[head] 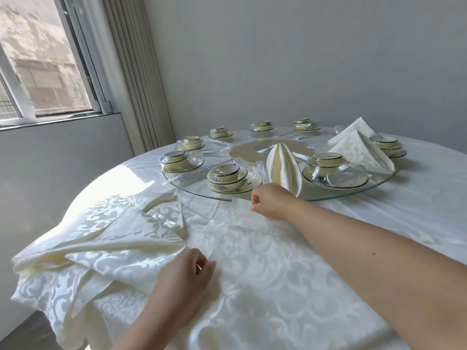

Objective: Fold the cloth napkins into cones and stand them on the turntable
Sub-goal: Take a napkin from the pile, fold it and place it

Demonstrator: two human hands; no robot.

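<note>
Now both hands pinch the flat napkin (252,248), right hand (269,202) at its far corner, left hand (187,276) near

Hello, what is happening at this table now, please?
A person is laying a white patterned napkin flat on the round table. The right hand pinches its far corner, near the glass turntable, and the left hand pinches its near left edge. A pile of unfolded napkins lies to the left. One cone napkin already stands on the turntable among wrapped bowl sets, with two triangular folded napkins further back.
</note>
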